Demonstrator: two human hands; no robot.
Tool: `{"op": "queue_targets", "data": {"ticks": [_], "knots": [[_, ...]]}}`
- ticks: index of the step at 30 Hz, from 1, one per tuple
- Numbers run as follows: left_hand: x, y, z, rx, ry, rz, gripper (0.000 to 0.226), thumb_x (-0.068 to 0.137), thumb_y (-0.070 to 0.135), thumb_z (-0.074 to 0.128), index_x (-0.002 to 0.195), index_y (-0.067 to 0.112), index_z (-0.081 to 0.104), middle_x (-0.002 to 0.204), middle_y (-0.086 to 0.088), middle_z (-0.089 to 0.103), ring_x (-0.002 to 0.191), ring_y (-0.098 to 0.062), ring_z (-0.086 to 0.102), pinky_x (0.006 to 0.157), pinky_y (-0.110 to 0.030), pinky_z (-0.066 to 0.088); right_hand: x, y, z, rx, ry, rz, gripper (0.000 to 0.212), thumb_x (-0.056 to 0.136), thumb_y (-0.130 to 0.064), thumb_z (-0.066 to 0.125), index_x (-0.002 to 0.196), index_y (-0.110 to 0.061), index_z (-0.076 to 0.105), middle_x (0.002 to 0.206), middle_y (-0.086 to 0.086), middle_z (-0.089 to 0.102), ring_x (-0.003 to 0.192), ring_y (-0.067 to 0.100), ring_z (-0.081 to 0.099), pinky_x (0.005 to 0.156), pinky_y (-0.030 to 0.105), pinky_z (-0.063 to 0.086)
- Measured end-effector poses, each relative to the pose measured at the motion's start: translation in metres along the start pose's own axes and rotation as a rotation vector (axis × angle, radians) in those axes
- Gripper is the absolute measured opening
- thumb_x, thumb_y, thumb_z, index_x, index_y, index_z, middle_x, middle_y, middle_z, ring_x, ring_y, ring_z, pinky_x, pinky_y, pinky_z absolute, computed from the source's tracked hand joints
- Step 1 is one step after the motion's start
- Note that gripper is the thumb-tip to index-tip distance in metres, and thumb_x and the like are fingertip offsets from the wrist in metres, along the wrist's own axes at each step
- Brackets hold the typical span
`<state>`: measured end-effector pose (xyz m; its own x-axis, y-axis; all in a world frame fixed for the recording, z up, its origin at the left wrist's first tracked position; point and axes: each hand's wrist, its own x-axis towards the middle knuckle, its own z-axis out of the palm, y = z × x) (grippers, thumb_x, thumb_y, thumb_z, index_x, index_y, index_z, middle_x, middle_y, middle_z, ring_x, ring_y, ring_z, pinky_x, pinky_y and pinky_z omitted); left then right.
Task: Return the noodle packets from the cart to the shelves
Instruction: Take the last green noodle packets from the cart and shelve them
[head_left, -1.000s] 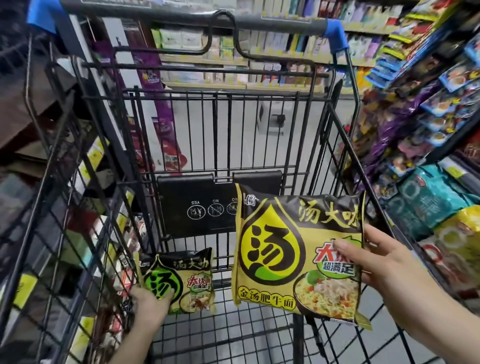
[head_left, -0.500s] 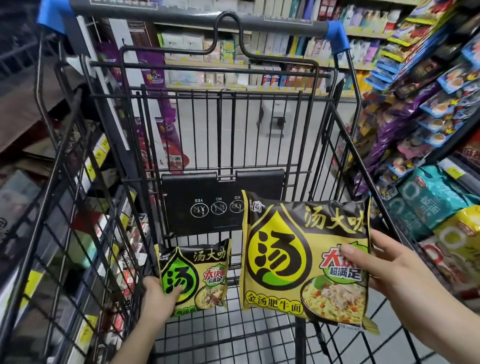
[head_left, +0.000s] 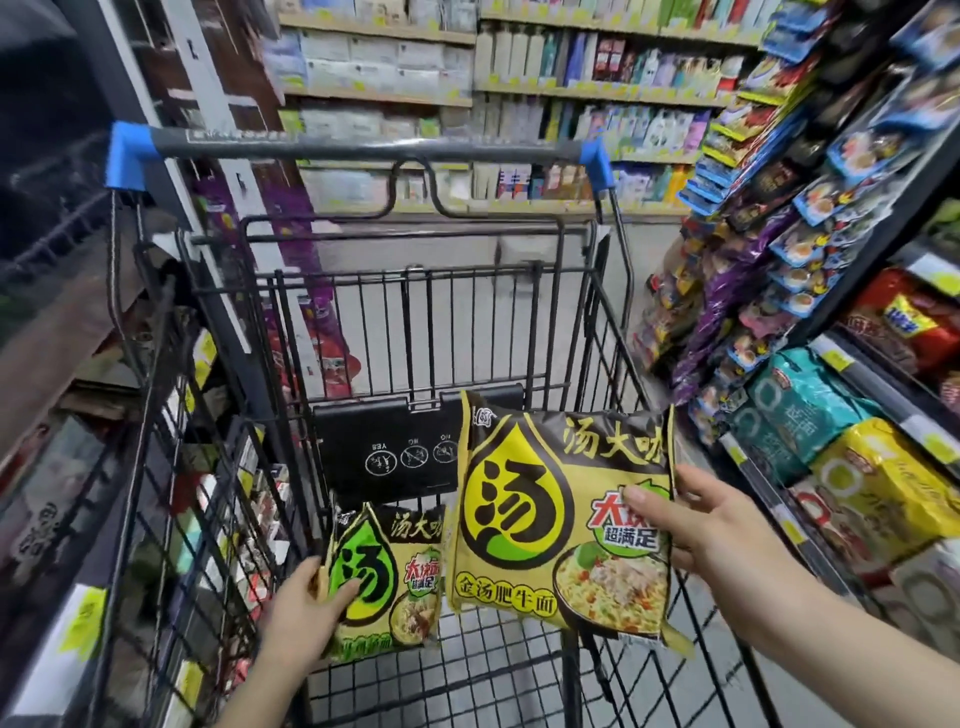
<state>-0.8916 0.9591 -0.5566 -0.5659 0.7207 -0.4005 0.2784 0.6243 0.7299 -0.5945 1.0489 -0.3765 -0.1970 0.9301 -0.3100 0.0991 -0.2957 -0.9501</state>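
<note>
From the head view we're in a shop aisle, pale floor running ahead to a back wall of shelving stacked with bottles and boxes, all a touch blurred. On the right, the shelves lean in close, crammed with blue, purple, teal and yellow packets; on the left, a dimmer rack shows through the cart's side wires with yellow price tags on its edges. Centre stage is one black wire cart, its grey handle bar capped blue at both ends, and a black fold-down flap printed with three round warning icons. Now the count: two noodle packets, two hands. The left hand grips the smaller packet at its left edge, thumb curled over the green-and-yellow front, holding it upright low inside the cart, near the mesh floor. The right hand pinches the larger packet by its right edge, thumb across the front, fingers behind (only partly seen), holding it higher, in front of the flap and just overlapping the smaller packet's right side. Both packets carry the same black-and-yellow droplet design.
</note>
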Motion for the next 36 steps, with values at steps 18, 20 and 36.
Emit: {"op": "queue_targets", "data": {"ticks": [18,20,36], "knots": [[-0.197,0.263,-0.103,-0.419,-0.367,0.419,0.024,0.075,0.010,0.072,0.096,0.020,0.064,0.086,0.000,0.075,0.077,-0.015,0.070,0.058,-0.016,0.052,-0.217,-0.186,-0.163,0.178,0.363,-0.040,0.013,0.086,-0.009,0.062,0.097,-0.010,0.056,0.057,0.005,0.071,0.038,0.010,0.062,0.034,0.013,0.041],[-0.230,0.293,-0.098,-0.439,-0.462,0.475,0.019,0.080,0.002,0.065,0.091,0.016,0.063,0.081,-0.002,0.076,0.065,-0.015,0.071,0.047,-0.019,0.052,-0.258,-0.194,-0.187,0.196,0.393,-0.062,0.019,0.083,-0.011,0.064,0.101,-0.007,0.058,0.063,0.007,0.073,0.041,0.010,0.063,0.038,0.014,0.045],[-0.544,0.363,0.066,-0.410,-1.137,0.683,0.056,0.043,0.035,0.086,0.092,0.015,0.069,0.097,-0.011,0.073,0.092,-0.034,0.065,0.090,-0.067,0.040,-0.660,-0.109,-0.329,0.260,0.973,-0.144,0.024,0.082,-0.017,0.065,0.105,-0.011,0.064,0.090,0.009,0.076,0.076,0.024,0.071,0.072,0.034,0.051]]}}
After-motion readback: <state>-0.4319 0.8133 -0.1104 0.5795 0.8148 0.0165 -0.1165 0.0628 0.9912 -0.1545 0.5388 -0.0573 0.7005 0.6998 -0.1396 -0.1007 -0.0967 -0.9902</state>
